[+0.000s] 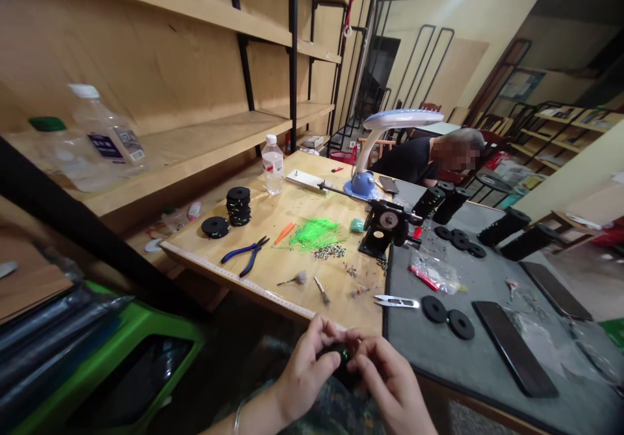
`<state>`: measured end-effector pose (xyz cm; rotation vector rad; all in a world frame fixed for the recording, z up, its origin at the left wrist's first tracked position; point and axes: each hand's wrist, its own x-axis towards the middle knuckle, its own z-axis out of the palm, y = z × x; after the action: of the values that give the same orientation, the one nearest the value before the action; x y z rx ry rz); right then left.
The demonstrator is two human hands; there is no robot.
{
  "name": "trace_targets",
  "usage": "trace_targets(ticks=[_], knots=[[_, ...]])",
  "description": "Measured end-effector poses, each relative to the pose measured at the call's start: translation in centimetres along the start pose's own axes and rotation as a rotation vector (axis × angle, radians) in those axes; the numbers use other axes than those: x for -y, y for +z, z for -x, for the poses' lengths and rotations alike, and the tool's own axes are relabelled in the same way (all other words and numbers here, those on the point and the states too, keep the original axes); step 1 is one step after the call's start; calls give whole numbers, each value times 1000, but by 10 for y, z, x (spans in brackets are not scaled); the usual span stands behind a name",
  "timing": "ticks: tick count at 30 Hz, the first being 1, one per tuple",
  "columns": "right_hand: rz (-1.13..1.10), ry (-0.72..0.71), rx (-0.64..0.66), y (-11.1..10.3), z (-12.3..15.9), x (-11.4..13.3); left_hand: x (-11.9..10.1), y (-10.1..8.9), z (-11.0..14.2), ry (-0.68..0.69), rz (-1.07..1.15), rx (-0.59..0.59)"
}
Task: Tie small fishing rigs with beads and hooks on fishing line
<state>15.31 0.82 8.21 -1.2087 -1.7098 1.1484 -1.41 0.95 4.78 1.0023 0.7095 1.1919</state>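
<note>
Scanning from the left, I noted a stack of black spools (238, 206) ahead and to the left of the hands; its discs sat unevenly, so a jolt to the table could have toppled it. Nearer on that side lay the pliers (246, 256), handles toward the table edge, where a swinging forearm might have knocked them off. The left hand (308, 371) pinched a black spool (347, 375), thumb laid over its face. Straight ahead of the fingers, the green strands (319, 235) spread beside loose beads (330, 251); a dragged sleeve or thread could have scattered the beads or snagged the strands.

The held spool sat between both hands, just short of the table edge, largely hidden by fingers. With no table under it, I judged a drop the main risk: a loosened pinch could have sent it down into the lap. The right hand (387, 373) pinched its other side, fingertips drawn together; whether they also had a fine thread, I could not tell. If so, slack might have let it unwind. Just beyond that hand lay the snips (396, 302), close enough to nick a careless knuckle. Farther right, two spools (447, 316) and a phone (514, 350) risked being nudged by a wide reach.
</note>
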Motion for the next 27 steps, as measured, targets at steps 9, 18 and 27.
trace_targets(ticks=[9, 18, 27], knots=[[-239, 28, -69, 20, 7, -2, -10, 12, 7, 44, -75, 33], [-196, -14, -71, 17, 9, 2, -12, 11, 7, 65, -133, 33], [-22, -66, -63, 15, 9, 2, -5, 6, 10, 104, -288, 16]])
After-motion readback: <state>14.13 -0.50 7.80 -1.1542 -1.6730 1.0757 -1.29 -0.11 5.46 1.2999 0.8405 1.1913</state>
